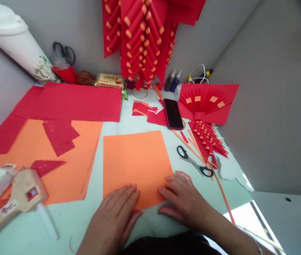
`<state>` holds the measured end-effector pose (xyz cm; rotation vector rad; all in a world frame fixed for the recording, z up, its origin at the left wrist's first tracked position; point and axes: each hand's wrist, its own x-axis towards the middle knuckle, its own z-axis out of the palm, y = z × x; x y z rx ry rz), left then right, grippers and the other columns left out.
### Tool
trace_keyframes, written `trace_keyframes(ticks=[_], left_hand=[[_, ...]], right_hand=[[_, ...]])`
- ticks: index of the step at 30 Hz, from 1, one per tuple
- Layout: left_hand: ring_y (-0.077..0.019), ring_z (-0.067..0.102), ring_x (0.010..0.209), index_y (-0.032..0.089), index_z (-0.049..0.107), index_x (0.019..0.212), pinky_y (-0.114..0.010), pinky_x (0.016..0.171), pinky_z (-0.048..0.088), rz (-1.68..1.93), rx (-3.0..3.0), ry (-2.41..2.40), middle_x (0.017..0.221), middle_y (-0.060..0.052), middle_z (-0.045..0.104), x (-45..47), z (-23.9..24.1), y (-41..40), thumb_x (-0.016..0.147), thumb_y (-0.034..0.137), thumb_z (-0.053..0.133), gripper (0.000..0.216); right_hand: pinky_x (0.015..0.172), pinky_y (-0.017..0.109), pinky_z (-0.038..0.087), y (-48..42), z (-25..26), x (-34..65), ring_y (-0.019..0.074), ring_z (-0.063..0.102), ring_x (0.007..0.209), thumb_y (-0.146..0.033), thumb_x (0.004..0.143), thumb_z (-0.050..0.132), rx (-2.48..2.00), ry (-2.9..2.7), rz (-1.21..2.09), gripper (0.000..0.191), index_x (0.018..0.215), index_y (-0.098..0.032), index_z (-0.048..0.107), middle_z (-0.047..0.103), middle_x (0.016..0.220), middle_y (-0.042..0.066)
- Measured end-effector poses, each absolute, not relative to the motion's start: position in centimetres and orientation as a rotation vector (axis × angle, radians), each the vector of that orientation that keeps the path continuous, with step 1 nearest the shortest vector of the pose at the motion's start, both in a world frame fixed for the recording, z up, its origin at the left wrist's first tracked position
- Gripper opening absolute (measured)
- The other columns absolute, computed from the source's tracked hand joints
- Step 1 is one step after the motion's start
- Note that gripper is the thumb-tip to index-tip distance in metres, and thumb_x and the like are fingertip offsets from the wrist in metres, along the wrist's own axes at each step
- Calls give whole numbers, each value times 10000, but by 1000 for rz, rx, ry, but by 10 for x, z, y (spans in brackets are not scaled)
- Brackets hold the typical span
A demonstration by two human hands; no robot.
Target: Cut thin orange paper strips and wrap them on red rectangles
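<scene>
A square sheet of orange paper (pixel 137 159) lies flat in front of me on the pale green table. My left hand (pixel 121 209) rests on its lower left part, palm down, fingers stretched out and side by side. On the lower right corner lies my right hand (pixel 182 198), its fingers spread and a little bent, the thumb by the bottom edge. Neither hand grips anything. Black-handled scissors (pixel 194 161) lie partly open just beyond my right hand.
At left are a hot glue gun (pixel 25 194), orange sheets (pixel 68 184) and red sheets (pixel 84 102). A phone (pixel 173 114), paper strips (pixel 192 145) and a red firecracker craft (pixel 208 138) lie at right. Red paper firecrackers (pixel 142 39) hang at the back wall.
</scene>
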<state>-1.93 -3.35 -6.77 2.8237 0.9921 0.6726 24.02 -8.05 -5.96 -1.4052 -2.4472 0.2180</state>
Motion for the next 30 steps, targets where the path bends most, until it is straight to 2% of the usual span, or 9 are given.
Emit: trace_keyframes(ticks=[4,8,13,19,25,30], left_hand=[[-238,700,1021,176,652,1145,-364,858,549,668,2789,953,1158,-86,736,-23,-67,-33,948,337,548,275],[-245,680,1064,205,646,1174,-369,882,536,592,2743,906,1202,-77,715,-33,-66,-31,921,415,594,332],[-237,673,1052,228,638,1183,-364,897,515,603,2725,901,1191,-61,711,-40,-67,-31,900,452,620,361],[-220,684,907,201,652,1133,-346,814,499,669,2767,909,1071,-71,722,-27,-70,-26,915,485,583,365],[-211,665,818,236,641,1040,-341,753,467,647,2775,864,967,-37,710,-18,-73,-18,911,514,569,314],[-193,642,754,252,628,977,-323,693,454,615,2718,842,886,-6,685,-8,-67,-18,928,461,559,225]], right_hand=[[1054,499,324,-83,-60,233,256,553,1042,-444,988,500,-1409,-2428,231,331,1161,-174,583,636,1004,92],[1050,476,329,-86,-62,229,247,560,1045,-356,988,524,-1408,-2401,200,254,1150,-171,588,654,980,82],[1049,463,334,-84,-64,228,234,566,1033,-362,993,526,-1423,-2410,188,230,1113,-181,601,663,954,70],[1040,418,362,-78,-63,223,206,572,964,-253,984,523,-1361,-2418,96,134,972,-182,635,669,892,52],[998,370,402,-76,-62,223,179,576,888,-140,974,494,-1251,-2451,64,175,910,-159,656,669,852,47],[989,356,406,-77,-66,222,177,574,879,-162,982,494,-1247,-2370,79,183,894,-148,653,667,835,42]])
